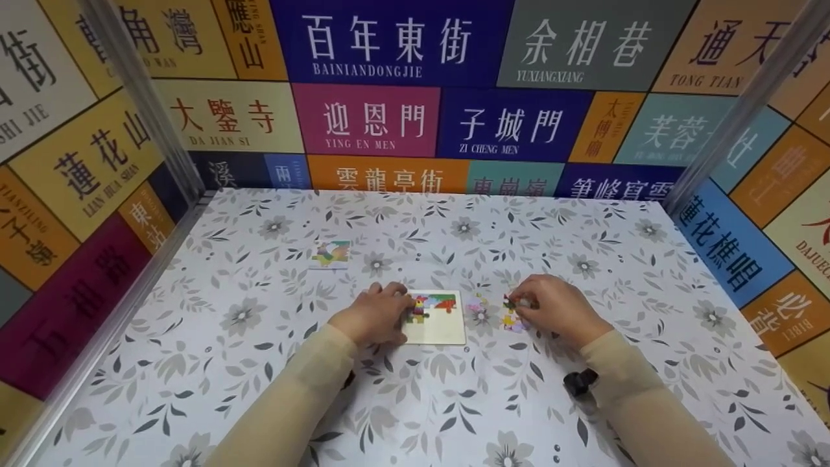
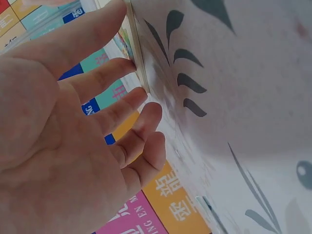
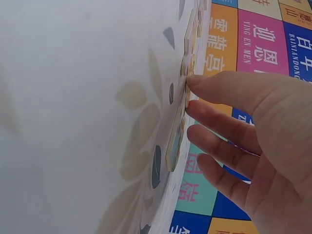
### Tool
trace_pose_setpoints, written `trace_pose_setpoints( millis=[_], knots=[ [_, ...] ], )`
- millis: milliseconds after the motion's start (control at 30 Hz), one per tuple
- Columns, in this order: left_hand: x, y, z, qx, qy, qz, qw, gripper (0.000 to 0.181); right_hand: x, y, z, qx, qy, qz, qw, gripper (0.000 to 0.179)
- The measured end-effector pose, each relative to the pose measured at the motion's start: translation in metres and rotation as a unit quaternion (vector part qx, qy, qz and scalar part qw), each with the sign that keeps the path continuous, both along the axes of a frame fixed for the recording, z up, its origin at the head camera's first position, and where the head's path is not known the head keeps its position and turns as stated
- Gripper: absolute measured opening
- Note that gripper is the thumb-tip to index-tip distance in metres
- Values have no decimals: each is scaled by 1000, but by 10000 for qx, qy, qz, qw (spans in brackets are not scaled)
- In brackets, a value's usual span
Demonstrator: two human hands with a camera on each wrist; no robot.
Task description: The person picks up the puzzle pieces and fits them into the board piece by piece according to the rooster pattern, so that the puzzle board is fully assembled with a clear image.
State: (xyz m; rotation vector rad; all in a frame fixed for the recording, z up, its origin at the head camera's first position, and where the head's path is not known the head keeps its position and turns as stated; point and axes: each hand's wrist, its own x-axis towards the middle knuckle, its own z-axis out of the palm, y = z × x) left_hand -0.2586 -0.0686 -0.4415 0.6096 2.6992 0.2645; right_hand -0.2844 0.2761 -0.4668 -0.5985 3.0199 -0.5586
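A pale jigsaw board (image 1: 444, 331) lies on the table, with several colourful pieces (image 1: 446, 303) set along its far and left parts. My left hand (image 1: 376, 314) rests at the board's left side. In the left wrist view its thumb and forefinger touch the board's edge (image 2: 138, 48), the fingers spread apart. To the right, my right hand (image 1: 554, 308) pinches a small puzzle piece (image 1: 508, 300) between thumb and fingertips, low over the table. Loose pieces (image 1: 511, 322) with yellow and pink lie just below those fingertips. The fingertips partly hide the pinched piece.
A small square picture (image 1: 332, 253) lies farther back on the left. Pinkish pieces (image 1: 475, 305) sit between board and right hand. A black object (image 1: 579, 383) is beside the right wrist. Panels with street names (image 1: 382, 120) stand behind the flowered tabletop (image 1: 415, 402).
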Motion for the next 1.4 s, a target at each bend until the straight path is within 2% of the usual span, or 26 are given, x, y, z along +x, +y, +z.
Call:
trace_pose_setpoints(
  millis=[267, 433, 633, 1000, 1400],
  knots=[
    [-1, -8, -4, 405, -251, 25, 9989, 69, 1, 0, 1, -8, 109, 24, 9999, 17],
    [-2, -12, -6, 636, -27, -101, 9979, 66, 1, 1, 2, 19, 261, 51, 9996, 17],
    [-2, -12, -10, 556, 319, -272, 9976, 67, 1, 1, 3, 60, 413, 65, 9991, 17],
    [-2, -11, -11, 589, 173, -93, 9981, 70, 5, -6, 4, -4, 369, 71, 9993, 16],
    [0, -8, -9, 520, 317, -8, 9981, 70, 10, -21, 10, 15, 531, 534, 9972, 15]
  ],
)
